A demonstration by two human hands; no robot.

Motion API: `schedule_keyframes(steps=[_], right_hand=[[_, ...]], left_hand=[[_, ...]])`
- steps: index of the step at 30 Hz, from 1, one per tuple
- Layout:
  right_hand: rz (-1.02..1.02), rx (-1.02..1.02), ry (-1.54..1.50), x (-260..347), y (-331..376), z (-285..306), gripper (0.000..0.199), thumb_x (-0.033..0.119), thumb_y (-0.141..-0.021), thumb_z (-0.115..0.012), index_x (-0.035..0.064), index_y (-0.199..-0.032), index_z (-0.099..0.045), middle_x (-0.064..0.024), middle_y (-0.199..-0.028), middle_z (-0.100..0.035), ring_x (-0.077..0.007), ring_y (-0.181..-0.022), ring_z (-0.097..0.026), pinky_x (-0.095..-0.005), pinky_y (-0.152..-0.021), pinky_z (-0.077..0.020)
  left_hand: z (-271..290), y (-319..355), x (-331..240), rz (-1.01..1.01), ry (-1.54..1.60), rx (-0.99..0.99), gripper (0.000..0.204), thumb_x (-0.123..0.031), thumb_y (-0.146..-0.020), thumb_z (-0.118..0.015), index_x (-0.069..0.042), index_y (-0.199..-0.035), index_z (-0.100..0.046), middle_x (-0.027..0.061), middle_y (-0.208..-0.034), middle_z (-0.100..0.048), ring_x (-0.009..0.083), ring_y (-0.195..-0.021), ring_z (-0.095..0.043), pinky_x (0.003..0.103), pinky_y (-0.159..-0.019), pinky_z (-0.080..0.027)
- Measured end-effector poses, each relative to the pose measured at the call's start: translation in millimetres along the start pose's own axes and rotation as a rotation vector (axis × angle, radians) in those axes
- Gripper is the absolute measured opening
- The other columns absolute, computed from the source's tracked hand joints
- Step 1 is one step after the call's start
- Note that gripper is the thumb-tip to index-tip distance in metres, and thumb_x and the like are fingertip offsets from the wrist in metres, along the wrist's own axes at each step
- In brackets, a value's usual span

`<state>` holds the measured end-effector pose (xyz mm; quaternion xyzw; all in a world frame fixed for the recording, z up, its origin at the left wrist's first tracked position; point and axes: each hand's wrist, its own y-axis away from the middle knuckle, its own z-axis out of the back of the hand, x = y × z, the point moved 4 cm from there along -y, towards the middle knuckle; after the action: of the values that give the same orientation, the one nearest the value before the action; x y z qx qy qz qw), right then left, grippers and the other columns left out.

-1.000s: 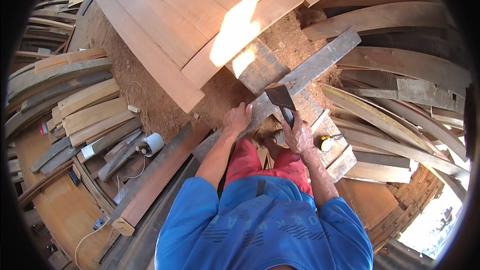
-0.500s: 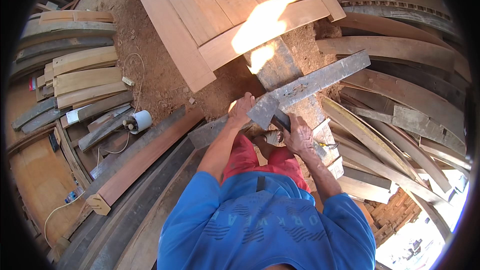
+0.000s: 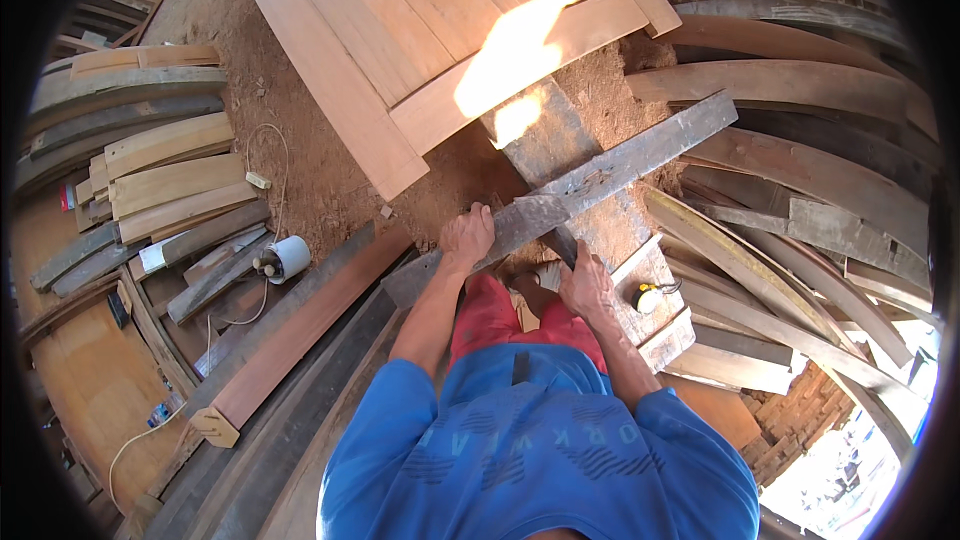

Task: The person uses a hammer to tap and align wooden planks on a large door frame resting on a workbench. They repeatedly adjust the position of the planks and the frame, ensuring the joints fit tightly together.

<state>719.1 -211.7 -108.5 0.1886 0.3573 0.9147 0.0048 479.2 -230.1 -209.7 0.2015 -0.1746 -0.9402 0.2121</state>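
Observation:
A long weathered grey plank (image 3: pixel 640 160) slants across in front of my legs, from lower left to upper right. My left hand (image 3: pixel 468 238) is closed over its near-left part, the fingers wrapped at its far edge. In my right hand (image 3: pixel 588 288) is the dark handle of a broad-bladed chopping tool, like a cleaver (image 3: pixel 541 210). Its flat grey blade meets the plank just right of my left hand; how deep the edge sits cannot be made out. Beneath the plank runs a worn board (image 3: pixel 555 140), lying lengthwise away from me.
A panelled wooden door (image 3: pixel 420 40) lies ahead. A tape measure (image 3: pixel 648 297) rests on the board by my right hand. Stacked timber (image 3: pixel 800 90) lines the right, with cut boards (image 3: pixel 170 180) at left beside a white cylindrical object (image 3: pixel 288 258) and a cord (image 3: pixel 283 160).
The chopping tool has come down from above the plank onto it. My right hand has dropped slightly, uncovering the tape measure. My left hand has shifted a little to the left on the plank.

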Motion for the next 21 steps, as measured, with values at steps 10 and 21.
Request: schedule_keyframes(steps=[10, 21], right_hand=[[0.045, -0.001, -0.036, 13.1, -4.0, -4.2, 0.071, 0.029, -0.092, -0.063, 0.0005, -0.15, -0.033, -0.0343, -0.119, -0.059, -0.0496, -0.105, -0.062, -0.054, -0.091, -0.0495], [0.04, 0.019, -0.067, 31.4, 2.7, 15.5, 0.072, 0.028, -0.091, -0.064, 0.0014, -0.151, -0.033, -0.033, -0.123, -0.058, -0.0483, -0.108, -0.062, -0.0535, -0.095, -0.0479]], left_hand=[[0.3, -12.3, -9.9, 0.028, 0.014, 0.057, 0.039, -0.039, -0.102, -0.038, -0.01, -0.102, -0.064, 0.025, -0.086, -0.071, 0.0448, -0.083, -0.07, 0.055, -0.078, -0.054], [4.6, -12.3, -12.7, 0.028, 0.003, 0.066, 0.04, -0.038, -0.102, -0.039, -0.007, -0.102, -0.064, 0.0251, -0.083, -0.071, 0.0449, -0.079, -0.07, 0.056, -0.074, -0.055]])
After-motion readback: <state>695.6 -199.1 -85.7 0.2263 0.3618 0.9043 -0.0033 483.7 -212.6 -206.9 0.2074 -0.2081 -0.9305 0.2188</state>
